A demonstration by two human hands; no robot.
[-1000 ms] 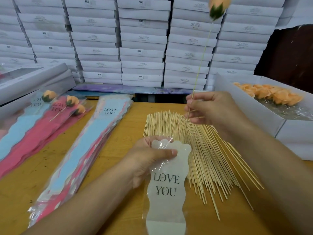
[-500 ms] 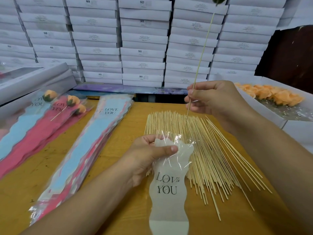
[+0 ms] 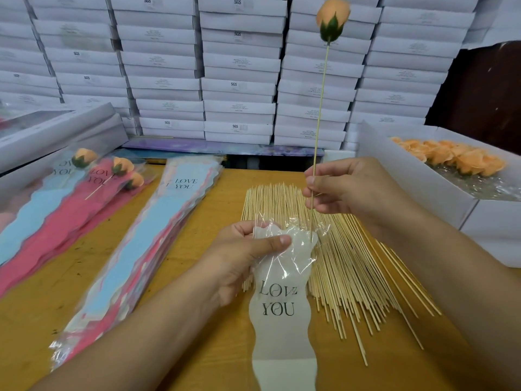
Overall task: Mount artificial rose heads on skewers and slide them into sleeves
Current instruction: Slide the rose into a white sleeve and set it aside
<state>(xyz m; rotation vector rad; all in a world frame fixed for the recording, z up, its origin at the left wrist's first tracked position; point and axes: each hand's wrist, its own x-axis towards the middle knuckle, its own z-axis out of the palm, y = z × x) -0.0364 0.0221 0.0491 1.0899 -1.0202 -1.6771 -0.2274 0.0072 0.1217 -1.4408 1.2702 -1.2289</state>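
Right hand pinches skewer upright, rose head at the frame's top edge, tip at the mouth of the white sleeve gripped by left hand. Loose skewers lie just behind; whether the tip is inside is unclear through crinkled film; sleeve's lower end is cut off.

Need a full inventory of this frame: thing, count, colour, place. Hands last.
rose on skewer: one, peach, upright, its tip at the sleeve mouth
sleeve: one, whitish, "LOVE YOU", front centre
loose skewers: many, pale wood, fanned on the table
table: one, yellow-brown
empty sleeve stack: blue and pink, centre left
finished roses in sleeves: three seen, far left
rose heads: many, peach, in white box right
flat boxes: many, white, stacked behind
left hand: holds the sleeve mouth
right hand: pinches the skewer
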